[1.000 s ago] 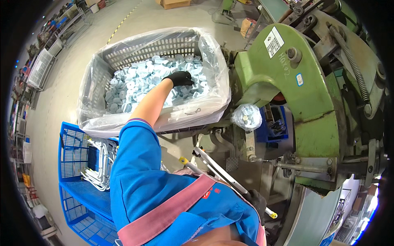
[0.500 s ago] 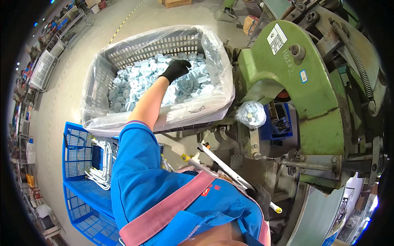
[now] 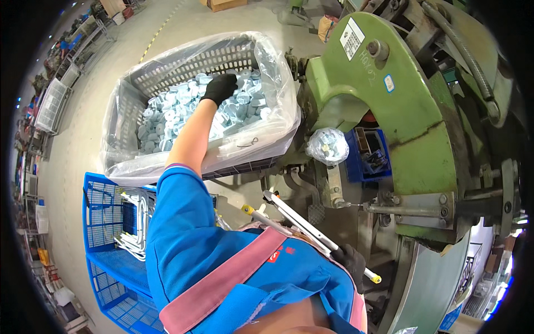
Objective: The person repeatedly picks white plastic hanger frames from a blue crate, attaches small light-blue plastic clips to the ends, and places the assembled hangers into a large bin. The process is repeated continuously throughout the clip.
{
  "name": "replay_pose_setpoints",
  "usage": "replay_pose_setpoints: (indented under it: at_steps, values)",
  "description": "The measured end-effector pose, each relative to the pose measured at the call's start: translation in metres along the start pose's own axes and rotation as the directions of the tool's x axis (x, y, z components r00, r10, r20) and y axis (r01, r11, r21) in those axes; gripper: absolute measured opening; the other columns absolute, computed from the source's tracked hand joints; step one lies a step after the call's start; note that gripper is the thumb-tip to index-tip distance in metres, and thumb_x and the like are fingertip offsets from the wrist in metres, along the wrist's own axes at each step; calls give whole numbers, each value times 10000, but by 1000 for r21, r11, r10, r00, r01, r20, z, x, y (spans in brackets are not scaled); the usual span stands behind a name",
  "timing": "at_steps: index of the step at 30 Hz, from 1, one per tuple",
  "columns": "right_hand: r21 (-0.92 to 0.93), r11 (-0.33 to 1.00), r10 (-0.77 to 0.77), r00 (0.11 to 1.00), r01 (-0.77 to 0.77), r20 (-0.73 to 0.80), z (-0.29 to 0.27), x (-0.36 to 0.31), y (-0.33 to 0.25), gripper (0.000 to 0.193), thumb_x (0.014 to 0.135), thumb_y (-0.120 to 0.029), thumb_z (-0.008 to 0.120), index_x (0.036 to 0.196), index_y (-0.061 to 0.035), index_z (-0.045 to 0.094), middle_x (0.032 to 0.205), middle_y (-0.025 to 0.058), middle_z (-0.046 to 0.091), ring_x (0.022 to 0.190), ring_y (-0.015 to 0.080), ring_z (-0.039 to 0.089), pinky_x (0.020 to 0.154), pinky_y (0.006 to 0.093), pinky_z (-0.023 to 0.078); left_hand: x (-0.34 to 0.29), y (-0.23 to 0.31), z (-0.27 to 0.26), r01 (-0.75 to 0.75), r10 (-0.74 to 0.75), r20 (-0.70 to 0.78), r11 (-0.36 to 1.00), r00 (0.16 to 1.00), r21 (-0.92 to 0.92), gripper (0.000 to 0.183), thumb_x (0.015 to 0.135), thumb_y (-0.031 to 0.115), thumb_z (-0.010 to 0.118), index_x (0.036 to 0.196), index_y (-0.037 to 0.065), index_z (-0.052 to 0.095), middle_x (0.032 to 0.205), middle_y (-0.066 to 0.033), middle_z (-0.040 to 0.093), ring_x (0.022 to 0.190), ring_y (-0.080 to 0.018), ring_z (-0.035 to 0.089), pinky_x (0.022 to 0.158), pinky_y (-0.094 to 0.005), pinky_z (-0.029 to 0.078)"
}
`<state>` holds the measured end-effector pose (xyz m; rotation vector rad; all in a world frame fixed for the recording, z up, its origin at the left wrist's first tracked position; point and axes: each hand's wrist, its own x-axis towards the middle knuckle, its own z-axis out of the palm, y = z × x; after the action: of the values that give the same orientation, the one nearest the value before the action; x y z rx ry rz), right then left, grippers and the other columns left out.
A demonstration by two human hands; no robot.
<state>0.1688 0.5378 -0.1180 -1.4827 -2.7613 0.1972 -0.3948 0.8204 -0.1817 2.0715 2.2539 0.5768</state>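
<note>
Slantwise, one white tube [image 3: 303,222], yellow tip [image 3: 376,279] pointing lower right

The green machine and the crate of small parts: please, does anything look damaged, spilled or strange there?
A dark, rusty-looking line crosses the green machine, odd against the paint around it; crack or seam, I cannot tell. I see no small grey parts spilled outside the crate.

The scene is brightly lit, and pale highlights are thrown back by the clear plastic liner [image 3: 285,92]. Deeper shadow is held below the green machine [image 3: 389,111]. The lower right rim is washed out by glare. Straight edges are bent toward the blackened border, where the white rack [image 3: 54,103] is softened. Little detail is kept in the black-gloved left hand [image 3: 219,89].
</note>
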Motion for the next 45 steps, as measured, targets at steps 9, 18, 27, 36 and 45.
replay_pose_setpoints:
  at_steps: [9, 18, 27, 36, 45]
  values:
    - [67, 928, -348, 918, 366, -191, -2, 22, 66, 154, 727, -204, 615, 863, -179, 684, 874, 104, 580, 781, 300, 589, 597, 418, 440, -116, 169, -98, -172, 64, -213, 824, 975, -540, 204, 807, 116, 723, 947, 10, 617, 989, -55, 636, 911, -135, 591, 803, -273, 485]
    - [-49, 849, -526, 850, 526, 7, -23, 33, 133, 201, 738, -191, 612, 930, -194, 671, 903, 68, 586, 810, 252, 611, 617, 382, 496, -214, 343, -28, -135, 202, -21, 570, 979, -810, 367, 784, 144, 730, 1101, 42, 575, 948, -89, 620, 871, -203, 602, 805, -332, 473]
    - [-15, 778, -628, 776, 628, -55, -22, 28, 195, 226, 644, -220, 706, 862, -175, 667, 937, 73, 591, 821, 258, 611, 614, 376, 476, -225, 398, 22, -302, 194, -249, 786, 949, -540, 384, 799, 216, 694, 1138, 57, 606, 971, -195, 654, 911, -363, 632, 788, -416, 498]
    - [40, 794, -602, 794, 606, -83, -18, 32, 216, 172, 643, -207, 714, 804, -154, 685, 904, 95, 631, 804, 282, 619, 611, 394, 477, -234, 408, 58, -231, 186, -171, 925, 968, -300, 337, 795, 259, 688, 1083, 91, 639, 987, -143, 652, 907, -327, 624, 776, -411, 498]
    - [-30, 776, -625, 761, 631, -172, -33, 71, 203, 69, 772, -243, 659, 816, -192, 676, 844, 31, 587, 691, 242, 615, 538, 373, 492, -307, 316, -4, 225, -79, 324, 867, 943, -444, 429, 786, 187, 741, 1171, 42, 617, 1059, -154, 673, 948, -278, 653, 867, -351, 490]
